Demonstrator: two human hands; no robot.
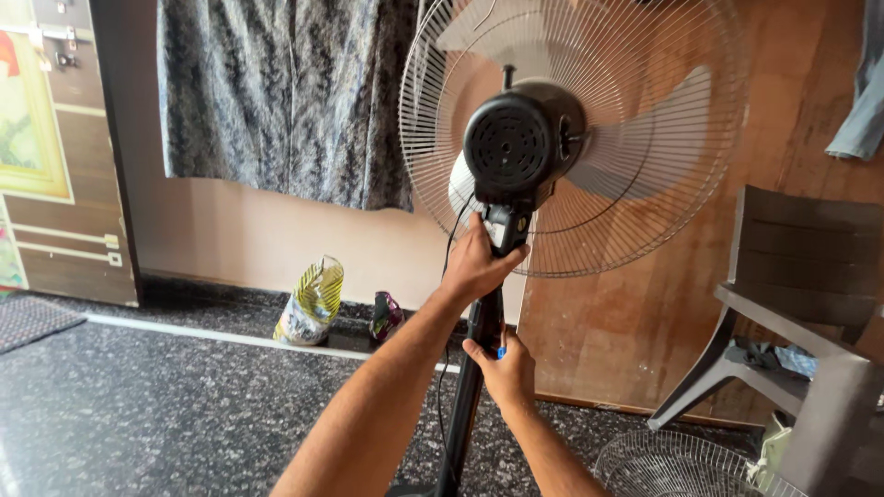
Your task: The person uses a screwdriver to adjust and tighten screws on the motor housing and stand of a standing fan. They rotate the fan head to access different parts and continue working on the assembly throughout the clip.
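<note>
Nearest, the right hand (505, 371) wraps its fingers around the black pole (474, 368) of the pedestal fan, low on the upright; just above, the left hand (477, 265) is clamped on the neck (505, 228) under the black motor housing (517, 147). The fan stands on the speckled dark floor (138, 405), close to the wooden wall panel (645, 304) — rear grille (663, 55) on, pale blades (645, 138) behind it. It looks top-heavy and likely to sway; the thin wire guard would bend — the stiff pole and neck seem the sound holds.
</note>
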